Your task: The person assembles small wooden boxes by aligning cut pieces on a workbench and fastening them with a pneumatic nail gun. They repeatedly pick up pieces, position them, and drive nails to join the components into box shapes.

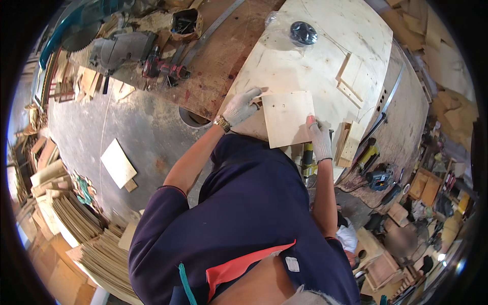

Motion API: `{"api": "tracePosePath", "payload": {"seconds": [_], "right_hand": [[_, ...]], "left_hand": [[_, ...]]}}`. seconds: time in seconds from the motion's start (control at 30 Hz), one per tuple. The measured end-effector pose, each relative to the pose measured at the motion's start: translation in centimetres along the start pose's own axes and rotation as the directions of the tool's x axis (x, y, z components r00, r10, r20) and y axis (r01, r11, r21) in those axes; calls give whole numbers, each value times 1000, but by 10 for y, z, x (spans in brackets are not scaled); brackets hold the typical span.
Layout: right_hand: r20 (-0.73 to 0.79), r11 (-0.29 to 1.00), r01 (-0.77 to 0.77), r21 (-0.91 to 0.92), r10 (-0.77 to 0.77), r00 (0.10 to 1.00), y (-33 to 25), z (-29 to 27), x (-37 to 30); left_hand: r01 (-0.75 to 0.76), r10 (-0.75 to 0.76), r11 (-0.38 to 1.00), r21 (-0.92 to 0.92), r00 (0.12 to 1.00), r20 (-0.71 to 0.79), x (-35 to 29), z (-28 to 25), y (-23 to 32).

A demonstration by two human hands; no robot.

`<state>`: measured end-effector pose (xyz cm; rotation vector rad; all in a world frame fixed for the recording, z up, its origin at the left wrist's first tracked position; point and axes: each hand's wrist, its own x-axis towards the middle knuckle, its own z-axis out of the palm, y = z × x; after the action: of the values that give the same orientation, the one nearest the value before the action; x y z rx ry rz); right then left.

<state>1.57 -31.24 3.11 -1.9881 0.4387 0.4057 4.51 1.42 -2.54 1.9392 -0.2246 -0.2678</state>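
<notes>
A thin, pale square plywood panel [288,119] with a few small dark holes is tilted over the near edge of the worktable. My right hand [320,140], in a white knit glove with bare fingertips, grips its right edge, thumb on top. My left hand [244,108], gloved the same way, is beside the panel's left edge, index finger stretched toward it and the thumb apart. Whether it touches the panel is hard to tell. Partly hidden below the panel's lower right corner is a yellow-and-black tool [308,161].
On the large pale board [325,61] lie a black roll [303,33], an L-shaped wooden piece [349,81] and stacked wood strips [348,145]. A red drill [165,68] and a circular saw [81,38] occupy the left bench. Plywood stacks [76,218] stand lower left.
</notes>
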Motion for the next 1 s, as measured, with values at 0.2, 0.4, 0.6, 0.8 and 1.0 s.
{"api": "tracePosePath", "payload": {"seconds": [0.2, 0.4, 0.6, 0.8, 1.0], "right_hand": [[-25, 979, 113, -169, -119, 993, 4, 8, -9], [-111, 963, 74, -258, -106, 988, 7, 23, -32], [-185, 954, -172, -245, 128, 974, 6, 29, -39], [-223, 992, -112, -54, 98, 970, -4, 29, -45], [-235, 987, -161, -7, 155, 959, -2, 32, -48]], "left_hand": [[-358, 351, 921, 154, 934, 72, 31, -14, -8], [-468, 435, 872, 143, 875, 210, 29, -23, -19], [-413, 337, 901, 136, 861, 380, 35, -34, -24], [-475, 378, 866, 154, 825, 420, 59, -48, -32], [-316, 202, 927, 200, 873, 444, 61, -53, -33]]}}
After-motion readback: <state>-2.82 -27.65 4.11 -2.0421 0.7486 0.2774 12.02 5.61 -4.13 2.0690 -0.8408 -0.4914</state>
